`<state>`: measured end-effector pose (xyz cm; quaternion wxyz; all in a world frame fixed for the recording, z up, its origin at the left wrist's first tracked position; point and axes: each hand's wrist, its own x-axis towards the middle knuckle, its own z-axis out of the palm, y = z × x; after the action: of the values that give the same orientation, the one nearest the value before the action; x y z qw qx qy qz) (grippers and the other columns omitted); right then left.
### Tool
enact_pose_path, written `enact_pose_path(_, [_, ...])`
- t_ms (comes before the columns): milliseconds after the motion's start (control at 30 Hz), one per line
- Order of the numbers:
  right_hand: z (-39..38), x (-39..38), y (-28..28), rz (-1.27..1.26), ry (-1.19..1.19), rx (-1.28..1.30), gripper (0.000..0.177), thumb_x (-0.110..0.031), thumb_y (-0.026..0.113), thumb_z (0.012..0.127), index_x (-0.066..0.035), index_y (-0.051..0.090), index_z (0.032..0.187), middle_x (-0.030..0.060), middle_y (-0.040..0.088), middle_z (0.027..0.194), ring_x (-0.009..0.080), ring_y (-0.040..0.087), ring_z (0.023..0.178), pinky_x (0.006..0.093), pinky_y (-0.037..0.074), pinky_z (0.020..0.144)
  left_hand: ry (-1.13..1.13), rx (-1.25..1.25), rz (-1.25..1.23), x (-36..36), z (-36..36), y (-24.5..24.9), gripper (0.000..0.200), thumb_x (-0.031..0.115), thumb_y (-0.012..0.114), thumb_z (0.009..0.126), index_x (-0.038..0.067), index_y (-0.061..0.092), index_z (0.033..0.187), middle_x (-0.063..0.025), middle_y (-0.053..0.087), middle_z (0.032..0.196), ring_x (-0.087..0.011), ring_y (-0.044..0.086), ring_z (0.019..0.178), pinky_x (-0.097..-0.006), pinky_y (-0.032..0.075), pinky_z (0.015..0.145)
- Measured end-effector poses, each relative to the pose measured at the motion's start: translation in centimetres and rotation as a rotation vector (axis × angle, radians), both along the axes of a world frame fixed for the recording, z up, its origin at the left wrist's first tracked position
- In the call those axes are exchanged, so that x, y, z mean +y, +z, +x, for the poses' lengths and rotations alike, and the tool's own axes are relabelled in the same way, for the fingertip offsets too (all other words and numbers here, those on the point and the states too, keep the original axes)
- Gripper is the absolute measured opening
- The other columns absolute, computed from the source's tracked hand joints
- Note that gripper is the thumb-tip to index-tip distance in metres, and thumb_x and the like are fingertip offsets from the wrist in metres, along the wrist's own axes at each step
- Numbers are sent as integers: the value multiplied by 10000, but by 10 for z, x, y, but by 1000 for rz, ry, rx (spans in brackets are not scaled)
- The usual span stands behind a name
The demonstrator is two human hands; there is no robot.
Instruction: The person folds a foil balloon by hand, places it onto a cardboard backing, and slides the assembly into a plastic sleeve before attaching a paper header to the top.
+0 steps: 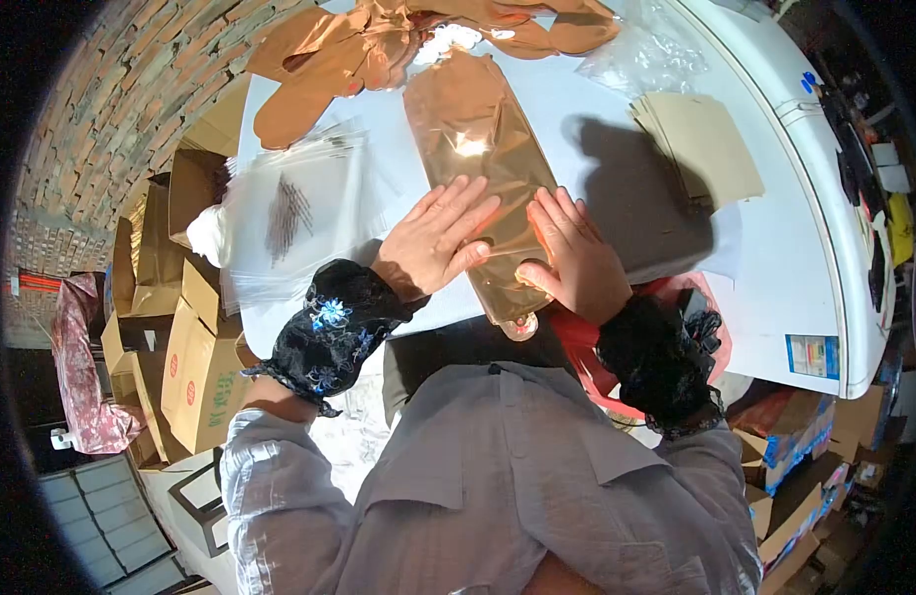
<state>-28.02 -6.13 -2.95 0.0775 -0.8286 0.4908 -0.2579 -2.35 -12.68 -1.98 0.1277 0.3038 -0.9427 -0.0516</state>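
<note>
A flat, folded rose-gold foil piece, which looks like a foil balloon, lies lengthwise on the white table. Its near end reaches the table's front edge, where a small shiny tab sticks out. My left hand rests flat across the foil's left side, fingers stretched out. On the right edge of the foil lies my right hand, also flat, with the thumb apart from the fingers. Neither hand grips anything. Black sleeve covers are on both forearms.
More crumpled rose-gold foil lies at the back. A stack of clear plastic bags sits left, beige cards and clear plastic film right. Cardboard boxes stand left of the table; a red plastic bag hangs below the front edge.
</note>
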Motion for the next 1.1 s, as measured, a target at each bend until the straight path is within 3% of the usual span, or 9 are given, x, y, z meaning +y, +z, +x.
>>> enact_pose_path(300, [0,1,4,4,28,127,805,-402,720,843,46,400,1431,234,352,1530,402,309,1439,504,241,1186,16,-14,19,2,-2,0,567,392,454,1028,120,369,1518,-158,323,1580,-336,291,1467,-449,236,1203])
enact_pose_path(400, [-18,-3,6,48,51,108,737,-377,655,892,31,400,1450,203,368,1535,374,304,1453,484,242,1193,21,-14,42,2,-3,4,565,391,450,1028,118,371,1516,-161,320,1581,-335,283,1470,-448,231,1206])
enact_pose_path(500, [-47,-2,6,16,26,114,720,-338,673,872,31,415,1434,217,371,1528,380,320,1443,486,267,1183,29,-20,45,2,-2,2,570,395,448,1027,115,368,1517,-162,317,1582,-336,278,1472,-448,229,1207])
enact_pose_path(600, [-44,3,4,-35,-2,113,762,-384,695,840,13,414,1427,249,388,1502,409,346,1418,486,268,1188,26,-21,32,2,-2,0,575,391,447,1027,114,360,1523,-161,308,1586,-337,275,1473,-449,227,1208])
enact_pose_path(700, [-40,9,6,62,74,188,752,-345,700,836,1,408,1438,245,375,1516,413,349,1418,472,290,1185,24,-26,27,1,-2,0,575,378,447,1027,113,352,1529,-158,296,1594,-338,267,1476,-450,221,1210])
enact_pose_path(800, [-58,3,8,-107,183,240,713,-306,688,849,6,417,1430,225,401,1503,416,359,1409,471,304,1180,16,-20,50,1,-2,1,570,365,447,1027,111,353,1529,-155,285,1600,-337,257,1481,-451,214,1213])
enact_pose_path(900, [-66,-1,13,71,-10,-78,636,-254,664,876,-7,439,1418,221,397,1508,404,360,1414,468,317,1175,15,-10,66,1,-2,2,566,357,452,1025,110,360,1525,-153,280,1603,-338,250,1484,-452,209,1214])
enact_pose_path(1100, [-47,-2,0,-163,161,141,515,-174,627,906,-8,478,1370,199,432,1481,364,389,1405,445,345,1160,28,-22,78,1,-6,9,552,324,461,1021,90,374,1514,-154,292,1598,-345,255,1482,-455,214,1211])
